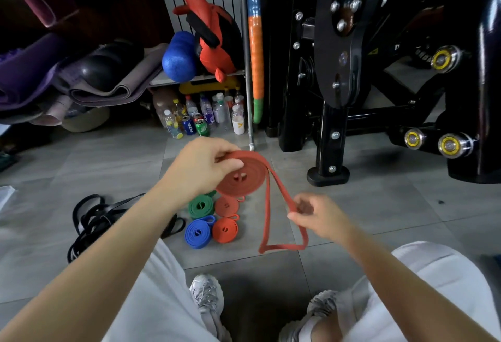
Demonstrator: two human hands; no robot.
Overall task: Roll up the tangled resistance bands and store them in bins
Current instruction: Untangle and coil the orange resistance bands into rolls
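At far left I see a tangle of black bands (92, 219) on the floor (379, 219). My left hand (200, 168) grips the coil of a half-rolled red band (244, 176), held above the floor. Under it lie a blue roll (198, 233), a green roll (201, 206) and two red rolls (225, 230). My right hand (317, 217) pinches the band's hanging loose tail (267, 214).
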